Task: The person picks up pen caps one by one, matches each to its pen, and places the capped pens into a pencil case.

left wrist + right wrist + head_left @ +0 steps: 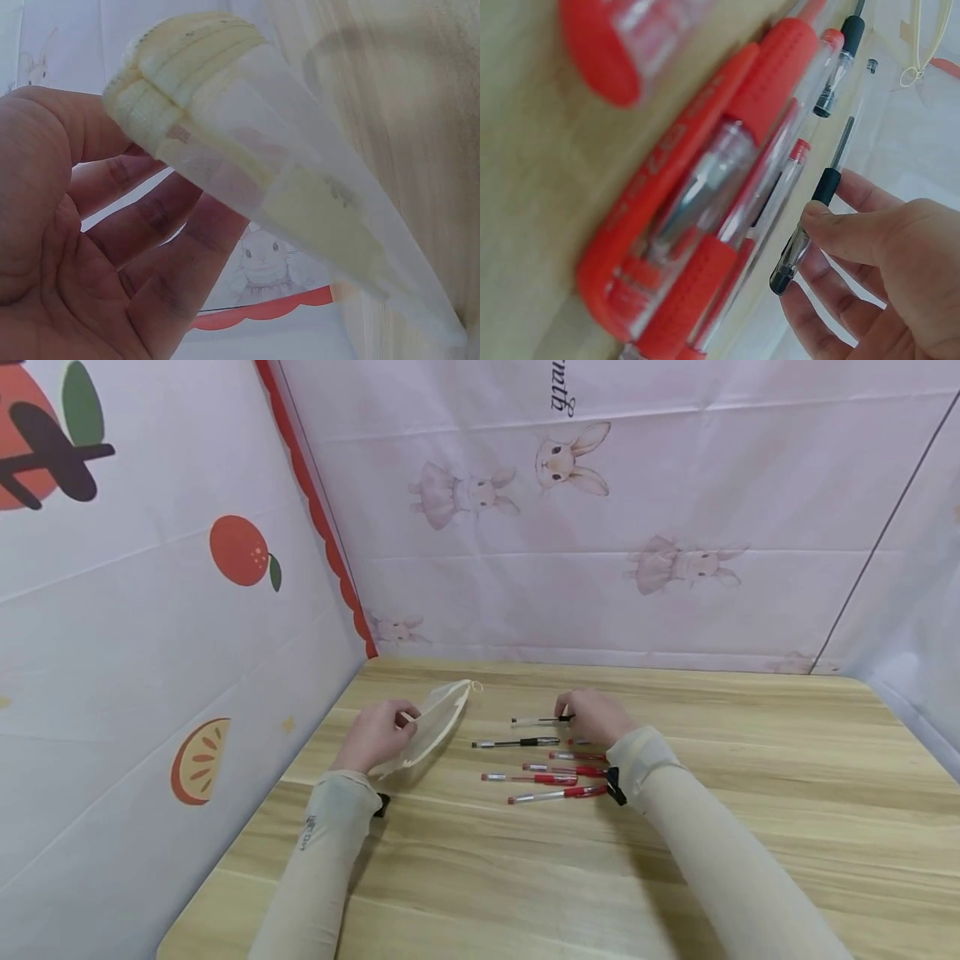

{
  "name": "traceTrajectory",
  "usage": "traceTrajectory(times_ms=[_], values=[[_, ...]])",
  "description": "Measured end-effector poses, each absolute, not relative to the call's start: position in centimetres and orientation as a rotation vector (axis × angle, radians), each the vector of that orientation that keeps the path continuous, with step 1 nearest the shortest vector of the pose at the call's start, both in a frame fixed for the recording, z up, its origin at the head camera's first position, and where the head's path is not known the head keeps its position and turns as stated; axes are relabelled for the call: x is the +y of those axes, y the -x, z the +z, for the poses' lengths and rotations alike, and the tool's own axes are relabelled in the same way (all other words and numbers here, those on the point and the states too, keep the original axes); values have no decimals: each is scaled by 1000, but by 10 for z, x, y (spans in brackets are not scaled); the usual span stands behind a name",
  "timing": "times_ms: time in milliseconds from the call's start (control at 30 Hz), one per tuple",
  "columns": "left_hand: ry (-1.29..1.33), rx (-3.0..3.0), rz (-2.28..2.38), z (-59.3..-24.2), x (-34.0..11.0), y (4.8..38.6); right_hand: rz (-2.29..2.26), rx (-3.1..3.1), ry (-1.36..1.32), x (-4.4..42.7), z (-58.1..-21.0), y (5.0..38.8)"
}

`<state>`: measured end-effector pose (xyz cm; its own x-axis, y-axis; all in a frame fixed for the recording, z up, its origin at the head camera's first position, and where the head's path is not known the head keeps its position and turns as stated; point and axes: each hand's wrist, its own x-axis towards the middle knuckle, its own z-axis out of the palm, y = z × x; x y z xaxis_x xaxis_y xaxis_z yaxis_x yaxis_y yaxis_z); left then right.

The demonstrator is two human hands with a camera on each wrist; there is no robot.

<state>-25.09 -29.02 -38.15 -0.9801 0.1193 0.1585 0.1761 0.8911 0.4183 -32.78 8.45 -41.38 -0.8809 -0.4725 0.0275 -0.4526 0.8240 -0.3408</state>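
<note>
A pale translucent bag [433, 727] with a cord at its rim is pinched at the near side by my left hand [377, 735]; in the left wrist view thumb and fingers hold the bag's edge [300, 217]. My right hand [597, 717] pinches a black-grip pen [537, 722], its thumb on the black grip [826, 187] in the right wrist view. A second black pen [517, 742] lies just in front of it. Several red pens [551, 778] lie nearer, beneath and beside my right wrist.
The wooden table [495, 877] meets a fruit-patterned cloth wall [247, 652] at the left and a rabbit-patterned one [525, 602] at the back. A looped cord [910, 76] hangs at the bag's end in the right wrist view.
</note>
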Motion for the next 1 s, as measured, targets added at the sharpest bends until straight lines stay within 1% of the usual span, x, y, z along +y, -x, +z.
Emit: traceTrajectory(times_ms=[400, 1000], values=[[203, -2929, -747, -373, -290, 248, -583, 2952, 813, 78, -404, 322], [174, -2944, -816, -373, -286, 248, -952, 2749, 755, 68, -401, 321]])
